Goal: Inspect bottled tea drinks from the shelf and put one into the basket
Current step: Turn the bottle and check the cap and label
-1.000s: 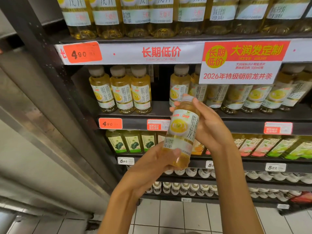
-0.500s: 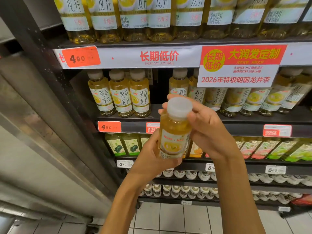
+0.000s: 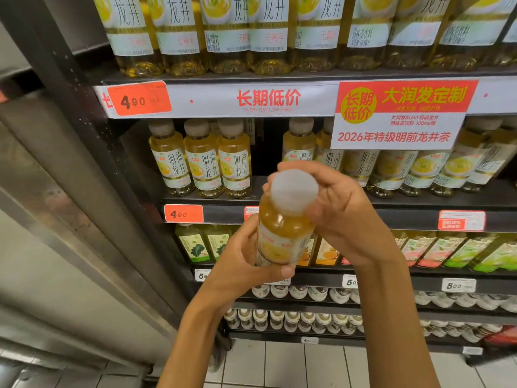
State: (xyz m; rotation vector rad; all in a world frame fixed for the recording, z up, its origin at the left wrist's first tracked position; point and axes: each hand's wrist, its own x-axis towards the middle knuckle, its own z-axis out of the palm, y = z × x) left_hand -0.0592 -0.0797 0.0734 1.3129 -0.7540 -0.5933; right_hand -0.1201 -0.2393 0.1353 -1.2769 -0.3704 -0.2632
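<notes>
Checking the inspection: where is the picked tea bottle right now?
Centre of the head view: the tea bottle is between left hand and right hand, before the shelf.

Ahead of me hangs a red and white promo sign beside an orange price tag reading 4.90. Green-labelled juice bottles stand lower down, above white floor tiles.

Two hands hold one tea bottle. Left of it stand three shelf bottles and two orange price tags.
</notes>
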